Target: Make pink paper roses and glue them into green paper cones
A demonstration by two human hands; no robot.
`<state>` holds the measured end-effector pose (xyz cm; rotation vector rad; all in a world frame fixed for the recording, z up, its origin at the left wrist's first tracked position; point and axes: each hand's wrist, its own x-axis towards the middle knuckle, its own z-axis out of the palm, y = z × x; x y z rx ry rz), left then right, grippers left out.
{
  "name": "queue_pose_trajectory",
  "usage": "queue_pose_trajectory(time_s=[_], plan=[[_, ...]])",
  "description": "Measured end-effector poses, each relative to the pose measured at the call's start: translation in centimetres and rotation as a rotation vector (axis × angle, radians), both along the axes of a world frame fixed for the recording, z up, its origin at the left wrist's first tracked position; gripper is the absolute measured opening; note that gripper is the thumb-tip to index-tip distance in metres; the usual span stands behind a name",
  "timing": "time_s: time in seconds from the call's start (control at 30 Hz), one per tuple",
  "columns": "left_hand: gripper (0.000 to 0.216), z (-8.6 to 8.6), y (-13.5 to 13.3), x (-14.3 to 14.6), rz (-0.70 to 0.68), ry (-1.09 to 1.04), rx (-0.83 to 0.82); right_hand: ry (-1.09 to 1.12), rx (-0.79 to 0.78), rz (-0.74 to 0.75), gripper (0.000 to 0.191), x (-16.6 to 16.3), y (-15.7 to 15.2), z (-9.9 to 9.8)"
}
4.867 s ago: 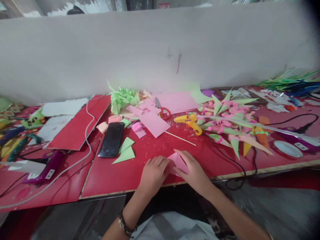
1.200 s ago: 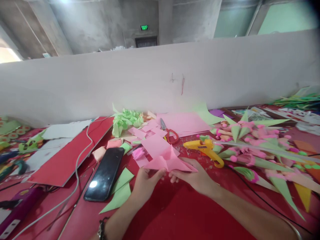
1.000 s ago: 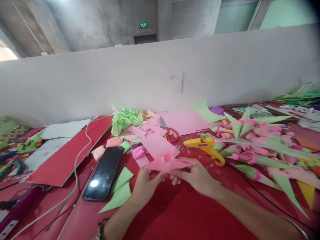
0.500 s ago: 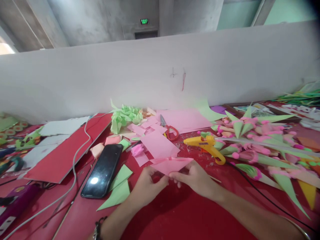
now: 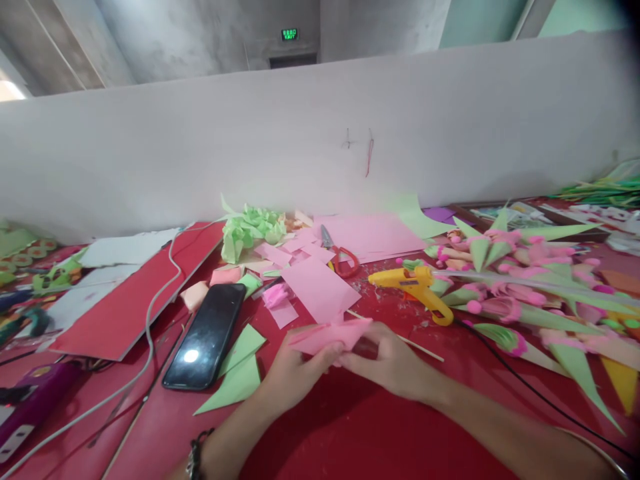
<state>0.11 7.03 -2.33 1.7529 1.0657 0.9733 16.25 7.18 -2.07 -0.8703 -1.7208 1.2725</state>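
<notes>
Between my hands is a folded piece of pink paper [image 5: 325, 338], held above the red table [image 5: 345, 433]. My left hand [image 5: 300, 373] grips its left part, thumb pressed on the near face. My right hand [image 5: 387, 367] pinches its right side, with the thumb near the lower middle; some fingers are hidden behind the paper. Just beyond lies a flat pink sheet [image 5: 320, 288]. A thin wooden stick [image 5: 423, 350] rests on the table behind my right hand. Green paper pieces [image 5: 235, 383] lie to the left of my left hand.
A phone [image 5: 205, 337] lies at left beside a white cable [image 5: 149, 313]. Red-handled scissors [image 5: 346, 262] sit behind the pink sheet. A yellow glue gun [image 5: 417, 288] lies right of centre, next to piled pink-and-green paper flowers [image 5: 515, 313]. A white partition [image 5: 250, 147] stands behind.
The pink paper has shifted slightly left and down and looks folded narrower. My left thumb has moved up onto its face, and more of the wooden stick shows.
</notes>
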Motion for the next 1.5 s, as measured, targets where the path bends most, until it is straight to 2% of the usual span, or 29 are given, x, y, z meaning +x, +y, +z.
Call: queue_pose_trajectory(time_s=[0.13, 0.23, 0.43, 0.7, 0.93, 1.2, 1.37, 1.5], plan=[[0.021, 0.0, -0.1, 0.1, 0.045, -0.022, -0.037, 0.183, -0.103, -0.092, 0.018, 0.1, 0.6, 0.3], [0.019, 0.1, -0.1, 0.3, 0.035, -0.029, -0.05, 0.179, -0.117, -0.164, 0.024, 0.1, 0.8, 0.6], [0.018, 0.0, 0.0, 0.4, 0.032, -0.031, -0.038, 0.171, -0.142, -0.237, 0.021, 0.1, 0.5, 0.5], [0.019, -0.4, 0.2, 0.3, 0.076, -0.01, -0.054, 0.164, -0.148, -0.14, 0.015, 0.0, 0.2, 0.4], [0.025, 0.0, 0.0, 0.3, 0.11, 0.009, -0.052, 0.131, -0.145, -0.139, 0.017, 0.0, 0.1, 0.6], [0.037, 0.1, -0.1, 0.3, 0.057, 0.065, -0.122, 0.076, -0.158, -0.142, 0.017, 0.1, 0.1, 0.5], [0.039, -0.5, 0.0, 0.1, -0.025, 0.093, -0.104, -0.048, -0.249, -0.01, 0.017, 0.0, -0.3, 0.7], [0.043, -0.6, 0.1, 0.0, -0.024, 0.11, -0.117, -0.101, -0.224, 0.012, 0.024, 0.0, -0.6, 0.8]])
